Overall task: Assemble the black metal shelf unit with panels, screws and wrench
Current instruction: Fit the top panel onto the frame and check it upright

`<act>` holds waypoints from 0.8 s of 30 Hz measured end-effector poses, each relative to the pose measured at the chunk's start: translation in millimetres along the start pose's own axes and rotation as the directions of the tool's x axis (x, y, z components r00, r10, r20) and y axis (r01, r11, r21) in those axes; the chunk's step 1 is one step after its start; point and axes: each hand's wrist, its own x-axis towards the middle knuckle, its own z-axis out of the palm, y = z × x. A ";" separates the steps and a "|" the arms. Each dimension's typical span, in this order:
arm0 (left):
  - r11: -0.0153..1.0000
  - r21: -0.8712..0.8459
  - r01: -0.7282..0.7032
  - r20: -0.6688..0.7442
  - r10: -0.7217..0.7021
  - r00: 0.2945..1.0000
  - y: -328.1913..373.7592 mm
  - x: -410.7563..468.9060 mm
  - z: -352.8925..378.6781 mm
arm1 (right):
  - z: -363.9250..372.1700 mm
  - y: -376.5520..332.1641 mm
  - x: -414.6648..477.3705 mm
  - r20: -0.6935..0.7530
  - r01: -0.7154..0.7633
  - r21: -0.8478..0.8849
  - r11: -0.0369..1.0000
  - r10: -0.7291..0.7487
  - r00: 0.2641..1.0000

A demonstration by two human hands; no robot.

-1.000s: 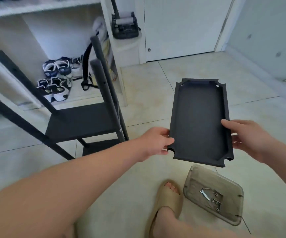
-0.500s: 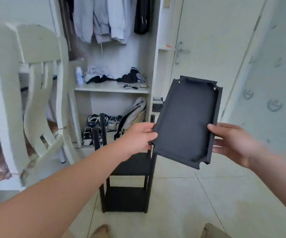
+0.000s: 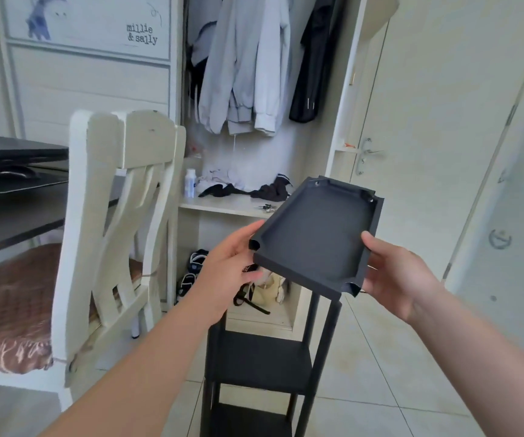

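A pale tiled floor [image 3: 380, 389] fills the lower part of the view. At nine o'clock a white wooden chair [image 3: 122, 216] with a brown cushion stands against a dark desk [image 3: 18, 222] that carries flat dark items. At twelve o'clock an open wardrobe [image 3: 345, 89] shows hanging clothes [image 3: 245, 74], grey, white and black. On its inner shelf are a small white bottle [image 3: 190, 182] and some crumpled garments, with shoes [image 3: 191, 269] on the bottom below. A closed pale door [image 3: 427, 121] takes up the side from one to three o'clock.

At six o'clock the black shelf unit [image 3: 260, 361] stands upright on the floor, with two panels already fitted between its posts. The right-hand posts rise to just under the loose panel [image 3: 317, 234]; whether they touch it cannot be told.

That panel is in the air at the centre of the view, directly above the unit. It is tilted, with its lipped, hollow side facing the camera and its notched corners visible.

The left hand [image 3: 226, 272] reaches in from seven o'clock. Its grip is closed on the near left corner, with the thumb on top beside the notch and the fingers curled underneath.

The right hand [image 3: 396, 275] comes in from four o'clock. Its grip is clamped on the right rim near the front corner, with the thumb tip over the rim and the fingers behind and below the panel.
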 end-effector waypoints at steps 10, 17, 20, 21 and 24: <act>0.781 0.596 -0.189 0.008 0.229 0.973 -84.3 32.0 -19.3 | 4.9 84.2 51.0 -0.072 -0.127 0.071 0.989 0.132 0.989; 0.808 0.576 -0.121 -0.024 0.165 0.986 -109.6 55.4 -28.6 | 0.0 95.2 80.7 -0.137 -0.180 -0.098 0.979 0.166 0.977; 0.891 0.451 -0.051 -0.065 0.089 0.994 -109.0 62.1 -21.2 | -2.5 101.8 89.4 -0.171 -0.146 -0.149 0.978 0.120 0.978; 0.902 0.432 -0.026 -0.075 0.065 0.995 -107.7 65.0 -18.6 | -2.4 103.6 90.7 -0.172 -0.129 -0.156 0.979 0.101 0.980; 0.919 0.391 0.046 -0.116 0.000 0.993 -106.8 73.2 -14.3 | -2.9 109.1 94.5 -0.172 -0.083 -0.217 0.973 0.046 0.984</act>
